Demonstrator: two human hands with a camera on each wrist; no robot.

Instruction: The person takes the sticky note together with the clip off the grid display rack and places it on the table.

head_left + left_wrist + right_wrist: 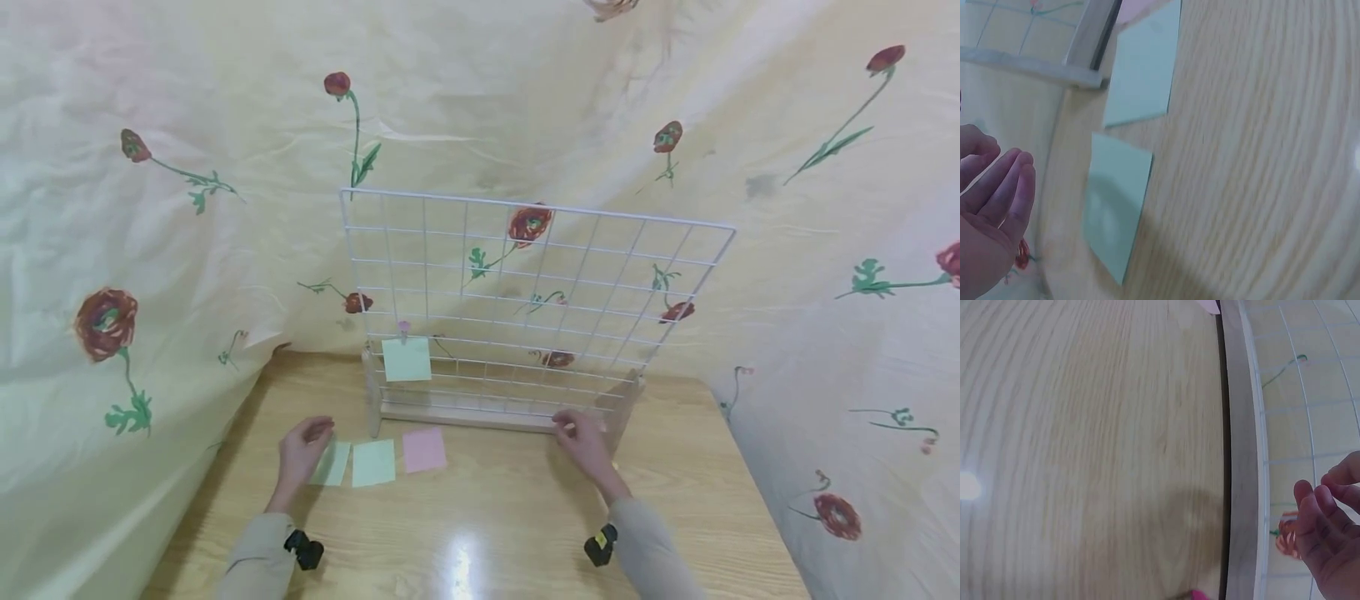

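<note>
My left hand (303, 454) hovers by the leftmost pale green paper note (333, 464), its fingers loosely curled and nothing visible between them. Beside that note lie another pale green note (373, 463) and a pink note (424, 450), flat on the table. At the right end of a white wire grid rack (536, 205) is my right hand (583, 442), over the wooden base bar (465, 416). Its thumb and fingertips come close together in the right wrist view, with nothing visible in them. A small purple clip (404, 327) fastens one green note (407, 359) to the grid's lower left.
The grid leans back between wooden side supports (372, 392) on a light wood table (480, 517). Behind and around it hangs a flowered cloth (225, 275). A small bright pink thing (1199, 595) shows at the right wrist view's bottom edge.
</note>
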